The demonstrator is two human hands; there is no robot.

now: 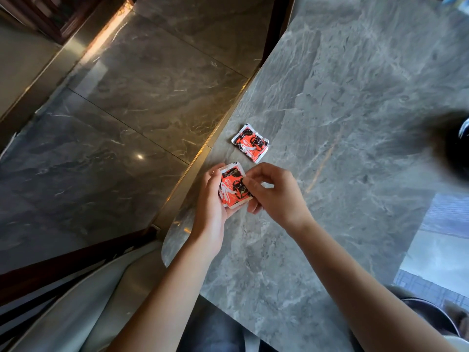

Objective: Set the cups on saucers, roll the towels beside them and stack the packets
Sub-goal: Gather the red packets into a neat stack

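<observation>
Red, black and white packets (232, 186) sit stacked in my left hand (212, 201), which cups them from the left near the table's left edge. My right hand (272, 191) pinches the right side of the same stack with thumb and forefinger. Another packet of the same print (250, 143) lies flat on the grey marble table (342, 110), a short way beyond my hands. No towels are in view.
A blurred dark round object (456, 146) stands at the right edge. A dark saucer or plate (429, 316) shows at the lower right. The table's brass-trimmed edge (203, 158) runs diagonally, with polished floor beyond. A chair with a pale cushion (83, 301) is at lower left.
</observation>
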